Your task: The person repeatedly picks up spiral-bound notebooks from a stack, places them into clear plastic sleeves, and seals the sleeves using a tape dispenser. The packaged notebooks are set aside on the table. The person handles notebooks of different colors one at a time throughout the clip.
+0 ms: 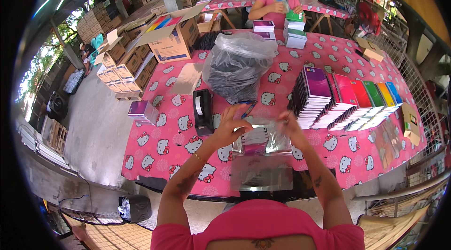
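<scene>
In front of me lies a purple spiral notebook (pixel 255 148), partly covered by a clear, shiny plastic wrapper (pixel 279 144). My left hand (pixel 229 128) is just over its left side, fingers stretched and thumb apart, with nothing visible in it. At the wrapper's upper right edge my right hand (pixel 292 127) has its fingers pressed together; motion blur hides what they hold. A black tape dispenser (pixel 203 114) stands left of my left hand. Beyond my hands a pen (pixel 249 109) lies near a big plastic bag (pixel 239 64) of dark contents.
Stacked notebooks (pixel 319 83) in several colours stand at right. A small purple stack (pixel 143 111) is at left. Cartons (pixel 176 41) sit at the far left. A person in pink (pixel 277 8) works across the table. A clear plastic sheet (pixel 261 173) lies at the near edge.
</scene>
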`<control>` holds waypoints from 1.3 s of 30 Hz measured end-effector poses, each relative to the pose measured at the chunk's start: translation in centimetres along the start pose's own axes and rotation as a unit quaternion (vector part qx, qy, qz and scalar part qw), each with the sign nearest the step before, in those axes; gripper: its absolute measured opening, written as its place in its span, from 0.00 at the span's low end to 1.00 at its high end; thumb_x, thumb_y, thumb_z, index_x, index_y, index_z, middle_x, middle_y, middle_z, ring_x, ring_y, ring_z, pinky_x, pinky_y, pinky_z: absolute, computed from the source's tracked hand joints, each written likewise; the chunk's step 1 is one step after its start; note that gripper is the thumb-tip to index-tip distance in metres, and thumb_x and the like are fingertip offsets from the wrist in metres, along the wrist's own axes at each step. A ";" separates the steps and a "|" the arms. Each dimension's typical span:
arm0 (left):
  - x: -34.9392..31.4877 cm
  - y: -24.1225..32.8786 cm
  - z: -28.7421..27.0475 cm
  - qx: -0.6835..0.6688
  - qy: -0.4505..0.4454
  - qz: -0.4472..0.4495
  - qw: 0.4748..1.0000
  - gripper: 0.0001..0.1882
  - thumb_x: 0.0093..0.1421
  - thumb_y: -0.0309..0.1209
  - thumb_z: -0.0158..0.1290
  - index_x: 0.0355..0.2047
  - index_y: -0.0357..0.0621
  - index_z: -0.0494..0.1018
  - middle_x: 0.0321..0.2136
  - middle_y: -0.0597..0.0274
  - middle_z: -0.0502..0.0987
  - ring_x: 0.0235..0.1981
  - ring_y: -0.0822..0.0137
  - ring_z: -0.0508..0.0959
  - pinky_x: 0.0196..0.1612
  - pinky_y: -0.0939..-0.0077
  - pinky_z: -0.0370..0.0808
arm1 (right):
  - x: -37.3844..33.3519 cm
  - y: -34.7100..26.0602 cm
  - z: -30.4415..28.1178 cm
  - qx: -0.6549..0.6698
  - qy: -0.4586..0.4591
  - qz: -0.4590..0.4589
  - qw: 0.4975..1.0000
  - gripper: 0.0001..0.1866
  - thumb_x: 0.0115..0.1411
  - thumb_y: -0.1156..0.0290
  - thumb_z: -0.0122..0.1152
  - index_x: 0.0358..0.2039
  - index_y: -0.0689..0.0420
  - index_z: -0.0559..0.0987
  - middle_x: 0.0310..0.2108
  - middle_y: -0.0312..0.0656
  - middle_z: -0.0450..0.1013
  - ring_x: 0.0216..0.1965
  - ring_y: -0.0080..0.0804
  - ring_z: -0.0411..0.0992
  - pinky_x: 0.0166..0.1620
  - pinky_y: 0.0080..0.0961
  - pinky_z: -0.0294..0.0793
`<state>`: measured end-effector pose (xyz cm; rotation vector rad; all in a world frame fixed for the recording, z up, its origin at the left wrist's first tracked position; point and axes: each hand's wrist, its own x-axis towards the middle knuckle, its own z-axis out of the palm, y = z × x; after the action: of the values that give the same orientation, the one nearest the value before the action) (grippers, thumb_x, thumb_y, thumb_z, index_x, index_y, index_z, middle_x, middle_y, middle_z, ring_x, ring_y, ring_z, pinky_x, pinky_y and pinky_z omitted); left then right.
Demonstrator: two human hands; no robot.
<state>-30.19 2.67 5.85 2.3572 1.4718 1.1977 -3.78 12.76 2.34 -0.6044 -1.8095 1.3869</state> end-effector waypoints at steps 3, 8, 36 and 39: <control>-0.2 0.1 0.9 0.003 0.011 0.006 1.000 0.11 0.50 0.28 0.67 0.34 0.60 0.83 0.65 0.56 0.62 0.64 0.50 0.61 0.62 0.53 0.56 | -1.7 -1.1 1.9 -0.252 -0.150 -0.142 0.945 0.24 0.53 0.60 0.73 0.49 0.51 0.76 0.55 0.36 0.71 0.60 0.38 0.66 0.59 0.41 0.63; 0.6 0.6 2.8 0.042 0.018 0.011 0.999 0.11 0.49 0.29 0.67 0.33 0.60 0.83 0.64 0.57 0.63 0.64 0.49 0.61 0.61 0.52 0.56 | -2.4 0.3 3.5 -0.284 -0.139 -0.199 0.928 0.26 0.51 0.65 0.74 0.53 0.44 0.80 0.64 0.40 0.64 0.66 0.45 0.62 0.64 0.45 0.61; -2.4 -0.9 5.1 -0.386 0.017 -0.353 0.852 0.41 0.60 0.37 0.63 0.69 0.47 0.54 0.62 0.49 0.62 0.63 0.56 0.65 0.61 0.62 0.66 | -0.2 -0.8 1.9 -0.239 -0.117 -0.185 0.946 0.11 0.59 0.70 0.67 0.42 0.56 0.83 0.58 0.46 0.71 0.55 0.43 0.72 0.55 0.37 0.71; -3.3 -1.0 4.0 -0.374 -0.024 -0.394 0.839 0.39 0.61 0.39 0.63 0.67 0.40 0.57 0.56 0.51 0.68 0.58 0.62 0.70 0.57 0.69 0.70 | 2.1 -1.3 1.1 -0.143 -0.070 -0.063 0.985 0.12 0.61 0.69 0.64 0.45 0.57 0.81 0.53 0.44 0.75 0.53 0.39 0.74 0.55 0.35 0.72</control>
<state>-28.90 1.78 0.79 1.0834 1.3607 1.1386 -5.80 13.27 4.03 -0.5378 -2.1435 1.1171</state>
